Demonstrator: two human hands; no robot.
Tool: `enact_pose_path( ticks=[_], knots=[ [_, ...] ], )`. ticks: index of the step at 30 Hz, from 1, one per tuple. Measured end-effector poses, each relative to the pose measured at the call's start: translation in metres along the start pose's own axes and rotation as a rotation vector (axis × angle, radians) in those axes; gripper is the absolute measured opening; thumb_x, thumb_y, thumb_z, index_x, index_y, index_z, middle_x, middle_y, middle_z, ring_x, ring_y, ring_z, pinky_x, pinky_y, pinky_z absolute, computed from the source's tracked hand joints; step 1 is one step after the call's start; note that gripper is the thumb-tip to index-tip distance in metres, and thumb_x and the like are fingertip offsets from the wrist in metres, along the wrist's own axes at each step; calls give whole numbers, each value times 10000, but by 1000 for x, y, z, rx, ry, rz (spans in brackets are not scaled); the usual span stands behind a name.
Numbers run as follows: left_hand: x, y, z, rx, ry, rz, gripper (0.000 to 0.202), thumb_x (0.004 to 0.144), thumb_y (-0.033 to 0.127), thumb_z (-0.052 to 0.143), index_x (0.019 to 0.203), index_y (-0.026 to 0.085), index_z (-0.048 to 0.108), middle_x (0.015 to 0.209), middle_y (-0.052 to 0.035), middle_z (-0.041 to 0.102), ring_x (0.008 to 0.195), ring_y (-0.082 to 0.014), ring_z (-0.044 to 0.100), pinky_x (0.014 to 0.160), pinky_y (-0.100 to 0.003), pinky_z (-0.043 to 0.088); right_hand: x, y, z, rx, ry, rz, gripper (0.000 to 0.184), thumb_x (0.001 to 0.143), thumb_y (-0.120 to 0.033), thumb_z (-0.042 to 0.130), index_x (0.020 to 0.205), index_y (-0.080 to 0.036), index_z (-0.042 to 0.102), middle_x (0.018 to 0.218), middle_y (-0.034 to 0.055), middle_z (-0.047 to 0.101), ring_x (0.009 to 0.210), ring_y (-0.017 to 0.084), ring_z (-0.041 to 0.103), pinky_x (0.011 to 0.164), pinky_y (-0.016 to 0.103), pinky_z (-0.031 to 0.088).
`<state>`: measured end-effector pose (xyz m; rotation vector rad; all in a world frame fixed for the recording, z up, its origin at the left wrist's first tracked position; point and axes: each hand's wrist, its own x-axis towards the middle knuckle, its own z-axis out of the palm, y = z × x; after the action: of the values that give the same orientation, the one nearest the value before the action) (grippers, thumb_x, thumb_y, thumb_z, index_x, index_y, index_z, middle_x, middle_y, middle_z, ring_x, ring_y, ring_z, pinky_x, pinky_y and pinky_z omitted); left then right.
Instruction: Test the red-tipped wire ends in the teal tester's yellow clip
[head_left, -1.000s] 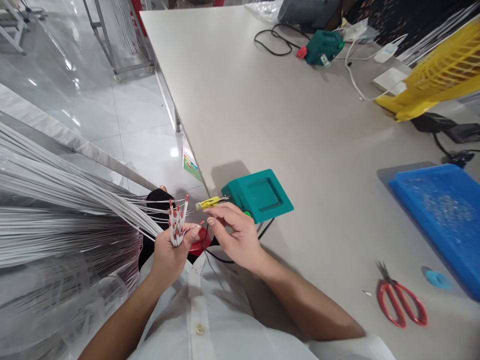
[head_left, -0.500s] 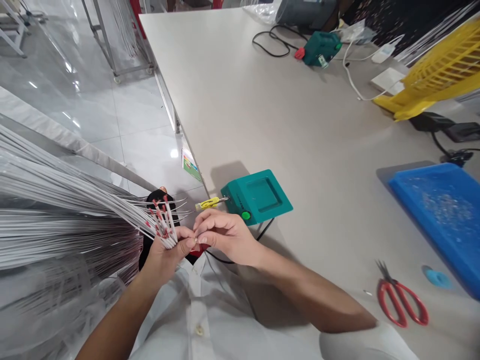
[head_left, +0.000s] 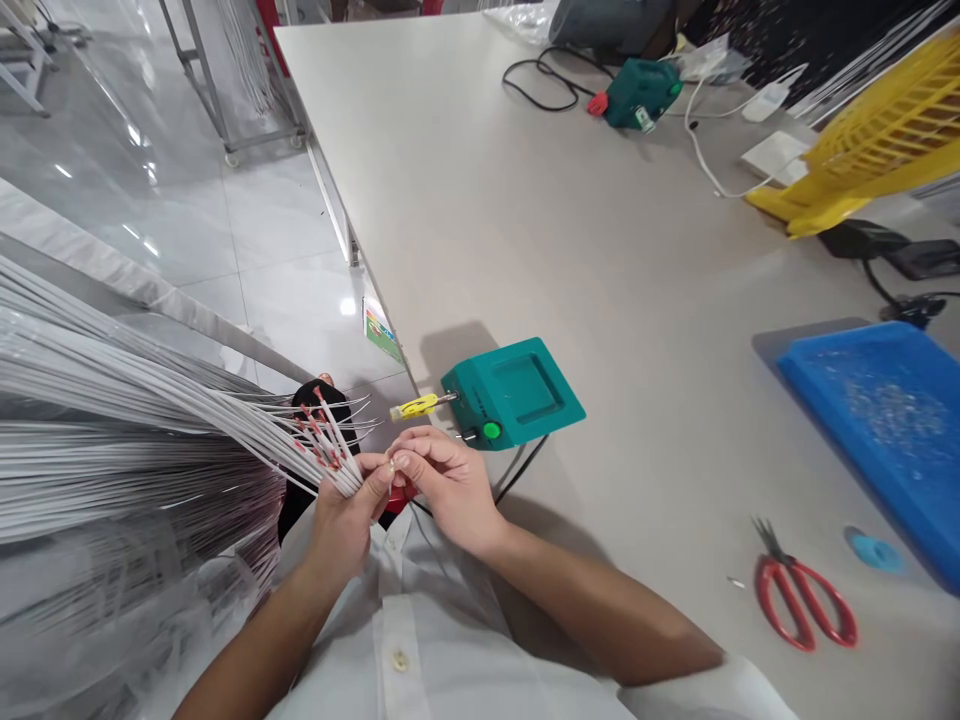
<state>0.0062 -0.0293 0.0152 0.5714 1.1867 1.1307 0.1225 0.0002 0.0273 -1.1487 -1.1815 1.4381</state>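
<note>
Room to pass lies between green box and blue tray; white cables crowd the left.

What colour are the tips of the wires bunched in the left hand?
Red: the wire tips above the left hand show best in the head view.

The left hand holds red-tipped white cords and touches the right hand.

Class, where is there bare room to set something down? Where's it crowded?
Bare: tabletop between the near green device and blue tray. Crowded: far right, around the yellow slatted object, and near left, around the left hand and right hand.
</note>
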Motion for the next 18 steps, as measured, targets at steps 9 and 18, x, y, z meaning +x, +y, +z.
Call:
enact_pose_path(
  ticks=[9, 18],
  knots=[
    [-3, 5, 3, 313, 57, 38, 190, 706, 308, 628, 731, 124, 671, 419, 60, 427, 397, -47, 304, 377, -184, 229, 7, 6, -25, -981, -113, -783, 160, 836, -182, 467, 797, -140, 616, 756, 57, 650, 695, 144, 584, 633, 257, 439],
    [3, -1, -1, 199, 177, 83, 179, 727, 314, 619, 750, 140, 656, 566, 17, 594, 392, -48, 376, 379, -194, 282, 6, 2, -35, -1139, -331, -800, 188, 831, -164, 420, 726, -146, 575, 653, 39, 583, 600, 139, 518, 548, 258, 398]
  ],
)
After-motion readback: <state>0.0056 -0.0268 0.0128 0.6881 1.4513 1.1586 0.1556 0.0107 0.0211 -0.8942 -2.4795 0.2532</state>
